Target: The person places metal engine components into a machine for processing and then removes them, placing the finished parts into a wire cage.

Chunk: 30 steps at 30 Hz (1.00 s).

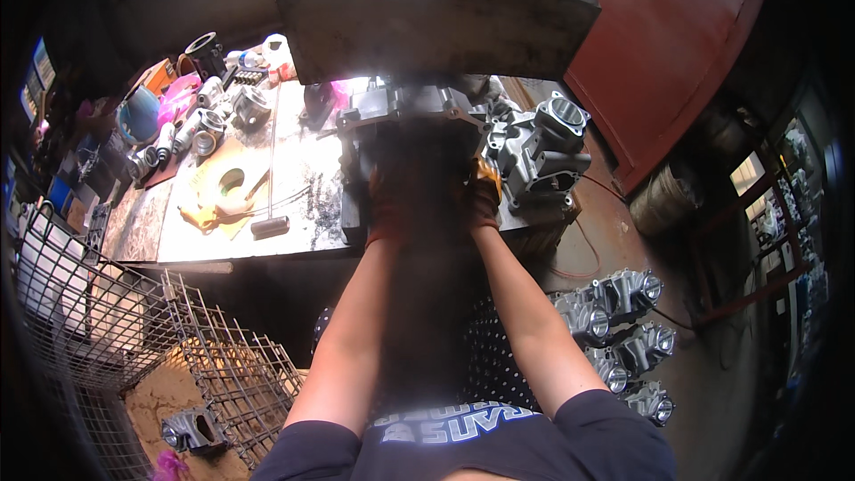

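Observation:
Both my arms reach forward under a big dark metal block to a grey metal casting (370,105) with a flanged edge. My left hand (386,205), in an orange-brown glove, is at the casting's near left side; a dark smear over the middle of the picture hides its fingers. On the near right side, my right hand (484,187) wears an orange glove, its fingers curled in against the casting just under the flange. The part of the casting between my hands is too dark to make out. Another silver casting (543,156) with a round bore stands close to my right hand.
Overhead hangs the dark metal block (436,22). Left on the workbench (307,174) lie a hammer (271,228), a yellow ring-shaped piece (230,185) and several metal parts. A wire cage (227,365) stands lower left. Several silver castings (614,330) sit on the floor at right.

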Motion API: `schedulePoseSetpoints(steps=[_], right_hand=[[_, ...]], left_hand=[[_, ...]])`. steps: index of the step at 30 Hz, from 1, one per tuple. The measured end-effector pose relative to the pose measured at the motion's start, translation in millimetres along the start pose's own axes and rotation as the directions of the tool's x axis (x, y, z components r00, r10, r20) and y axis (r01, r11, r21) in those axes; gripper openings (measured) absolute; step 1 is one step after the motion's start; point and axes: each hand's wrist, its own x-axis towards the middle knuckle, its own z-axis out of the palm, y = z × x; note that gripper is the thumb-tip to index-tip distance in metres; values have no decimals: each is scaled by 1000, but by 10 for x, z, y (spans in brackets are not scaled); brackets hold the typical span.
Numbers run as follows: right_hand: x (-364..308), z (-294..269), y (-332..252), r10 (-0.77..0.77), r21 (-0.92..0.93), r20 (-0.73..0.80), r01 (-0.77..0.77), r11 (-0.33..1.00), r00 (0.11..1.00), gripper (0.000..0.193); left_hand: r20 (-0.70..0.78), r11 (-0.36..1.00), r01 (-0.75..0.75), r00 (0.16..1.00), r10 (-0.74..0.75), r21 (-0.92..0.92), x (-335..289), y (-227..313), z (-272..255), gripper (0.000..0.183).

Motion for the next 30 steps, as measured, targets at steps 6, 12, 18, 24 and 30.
schedulePoseSetpoints(steps=[6,12,18,24,30], right_hand=[[-778,-1159,-538,-33,79,66,28,996,997,59],[-2115,-1320,-616,-519,532,222,343,774,826,31],[-2571,-1372,-457,-363,361,699,134,923,615,34],[-2551,-1300,-498,-354,372,798,63,926,488,42],[-2440,-1460,-527,-279,318,855,-16,948,437,37]], left_hand=[[455,195,418,864,216,-887,516,-1071,-767,40],[399,574,234,900,179,-785,268,-528,-395,44],[269,140,268,963,-15,-953,239,-517,-369,56],[160,814,119,987,-33,-569,-163,-12,255,55],[247,233,245,969,-18,-941,131,-388,-213,54]])
